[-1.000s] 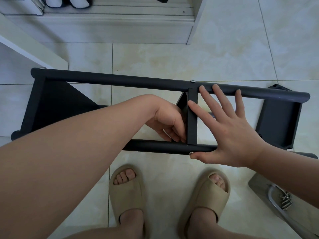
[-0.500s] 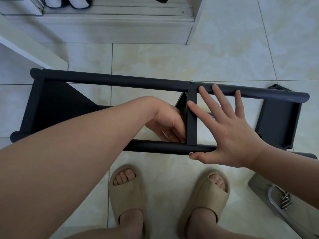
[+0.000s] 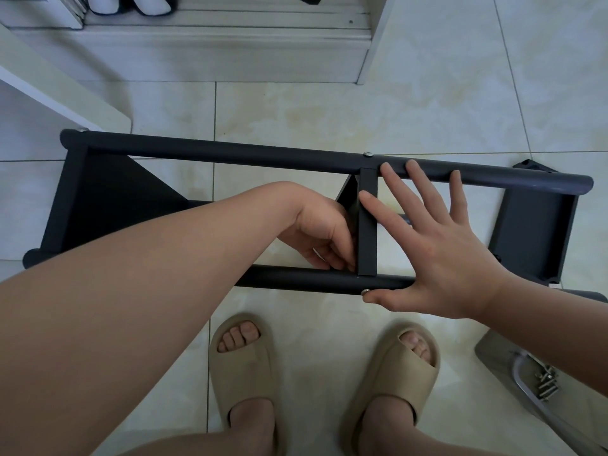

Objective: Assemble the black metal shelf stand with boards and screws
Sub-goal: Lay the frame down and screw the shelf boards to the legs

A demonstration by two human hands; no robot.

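Note:
The black metal shelf stand lies on its side on the tile floor, its far tube [image 3: 230, 153] and near tube [image 3: 296, 279] running left to right. A black middle board [image 3: 367, 232] spans them, with a screw head [image 3: 367, 154] at its far end and another [image 3: 364, 292] at its near end. My left hand [image 3: 319, 232] reaches between the tubes, its curled fingers gripping the board's near left edge; the fingertips are hidden. My right hand [image 3: 437, 248] lies spread flat across both tubes, with the thumb beside the near screw.
Black boards sit at the stand's left end [image 3: 108, 199] and right end [image 3: 533, 232]. A metal tray [image 3: 523, 373] with several loose screws [image 3: 547, 385] lies at the lower right. My feet in beige slippers [image 3: 243, 366] stand close to the near tube. White furniture [image 3: 49, 80] stands at the left.

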